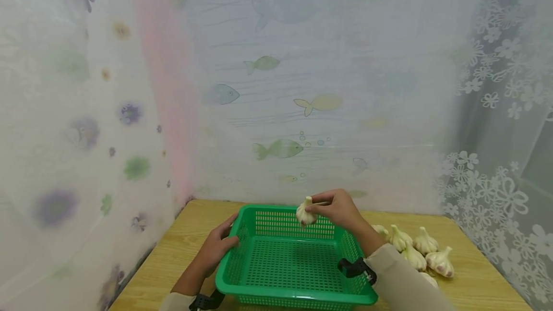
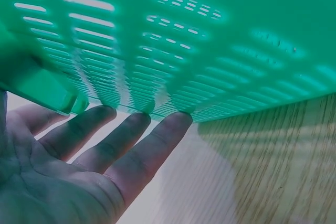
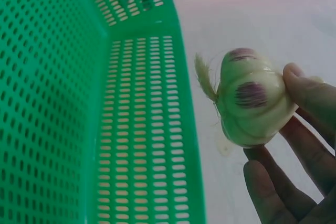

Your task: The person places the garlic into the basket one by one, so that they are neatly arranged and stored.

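My right hand pinches a garlic bulb by its stem above the far part of a green plastic basket. In the right wrist view the bulb shows purple patches and a tuft of dry roots, with thumb and fingers at its stem end. My left hand holds the basket's left side, thumb over the rim. From the left wrist view, the fingertips press against the slotted outer wall. No garlic lies on the basket's visible floor.
Several garlic bulbs lie in a pile on the wooden table, right of the basket and partly behind the right forearm. Patterned translucent curtains with fish and flowers hang behind the table and along both sides.
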The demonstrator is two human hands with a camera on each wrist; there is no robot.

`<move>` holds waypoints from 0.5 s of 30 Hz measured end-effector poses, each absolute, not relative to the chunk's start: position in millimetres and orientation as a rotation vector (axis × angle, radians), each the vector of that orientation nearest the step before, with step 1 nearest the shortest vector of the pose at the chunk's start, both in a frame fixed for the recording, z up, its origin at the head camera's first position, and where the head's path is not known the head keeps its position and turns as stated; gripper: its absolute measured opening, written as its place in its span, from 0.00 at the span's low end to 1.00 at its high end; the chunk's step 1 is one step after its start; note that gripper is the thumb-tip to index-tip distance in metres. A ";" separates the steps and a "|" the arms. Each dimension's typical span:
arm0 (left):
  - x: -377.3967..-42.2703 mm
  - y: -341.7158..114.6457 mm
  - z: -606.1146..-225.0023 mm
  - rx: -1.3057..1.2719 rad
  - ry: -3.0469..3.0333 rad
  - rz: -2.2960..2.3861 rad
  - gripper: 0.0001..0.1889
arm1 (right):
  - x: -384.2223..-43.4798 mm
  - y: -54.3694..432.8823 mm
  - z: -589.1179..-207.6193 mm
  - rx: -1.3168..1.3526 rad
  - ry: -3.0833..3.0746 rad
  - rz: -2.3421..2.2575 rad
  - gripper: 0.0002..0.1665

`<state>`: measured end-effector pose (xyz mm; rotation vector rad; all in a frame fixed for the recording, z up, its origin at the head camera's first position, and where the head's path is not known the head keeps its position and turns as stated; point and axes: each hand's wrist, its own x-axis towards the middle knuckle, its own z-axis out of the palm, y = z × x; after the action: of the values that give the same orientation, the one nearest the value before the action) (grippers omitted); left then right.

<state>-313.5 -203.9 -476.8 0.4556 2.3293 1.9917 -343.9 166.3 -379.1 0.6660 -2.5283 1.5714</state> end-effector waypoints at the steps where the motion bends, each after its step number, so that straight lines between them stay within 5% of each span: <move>1: -313.9 -204.1 -477.1 0.454 2.328 1.995 0.44 | -345.2 163.3 -380.4 0.664 -2.536 1.567 0.19; 15: -308.7 -202.3 -470.5 0.475 2.336 1.976 0.43 | -354.7 125.4 -395.2 0.646 -2.597 1.435 0.16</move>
<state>-308.7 -202.3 -470.5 0.4754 2.3362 1.9755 -354.7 125.4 -395.2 0.6455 -2.5974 1.4345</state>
